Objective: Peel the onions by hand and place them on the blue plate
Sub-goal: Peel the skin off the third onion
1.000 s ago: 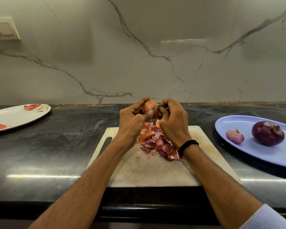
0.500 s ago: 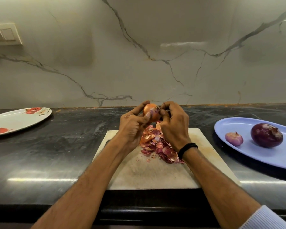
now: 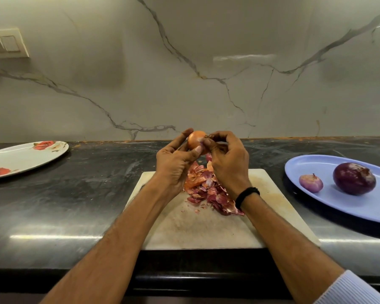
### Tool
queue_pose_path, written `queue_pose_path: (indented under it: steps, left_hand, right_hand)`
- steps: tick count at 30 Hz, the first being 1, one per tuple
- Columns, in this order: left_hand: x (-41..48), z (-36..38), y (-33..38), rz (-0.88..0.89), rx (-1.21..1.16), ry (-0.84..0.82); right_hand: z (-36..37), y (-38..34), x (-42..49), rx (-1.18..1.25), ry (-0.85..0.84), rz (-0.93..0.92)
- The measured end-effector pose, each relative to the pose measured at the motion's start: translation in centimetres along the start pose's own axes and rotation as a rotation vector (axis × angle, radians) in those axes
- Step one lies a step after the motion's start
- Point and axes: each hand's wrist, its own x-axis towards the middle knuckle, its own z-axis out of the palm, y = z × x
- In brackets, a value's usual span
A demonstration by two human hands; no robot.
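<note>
Your onion [image 3: 195, 140] is up in the air over the 12 o'clock edge of the board [image 3: 195, 229]. Your left hand [image 3: 176, 165] holds it; your right hand [image 3: 228, 165] pinches its skin. Pull too hard and it may slip out and roll away. The blue plate [image 3: 360, 207] waits at 3 o'clock.

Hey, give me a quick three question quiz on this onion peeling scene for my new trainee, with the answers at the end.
1. How many onions lie on the blue plate?
2. True or false: the pile of peels lies on the cutting board.
3. Which hand wears the black wristband while picking at the held onion? A left, B right, C neither.
Key: 1 two; 2 true; 3 B.
</note>
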Motion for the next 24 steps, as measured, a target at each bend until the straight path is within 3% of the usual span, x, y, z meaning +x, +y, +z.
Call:
queue_pose_path:
  steps: [5, 13, 20, 24]
  left_hand:
    - [-0.2, 0.2, -0.2, -0.002, 0.074, -0.017]
    - [0.0, 0.1, 0.1, -0.038, 0.131, -0.017]
    - [0.7, -0.4, 0.6, -0.076, -0.034, 0.143]
    - [0.9, -0.5, 0.5, -0.064, -0.036, 0.168]
  right_hand:
    - [-0.2, 0.6, 0.1, -0.065, 0.085, -0.035]
    - [-0.2, 0.9, -0.2, -0.19, 0.003, -0.087]
    - [-0.6, 0.7, -0.1, 0.03, 0.025, 0.09]
    - [-0.4, 0.4, -0.5, -0.091, -0.005, 0.023]
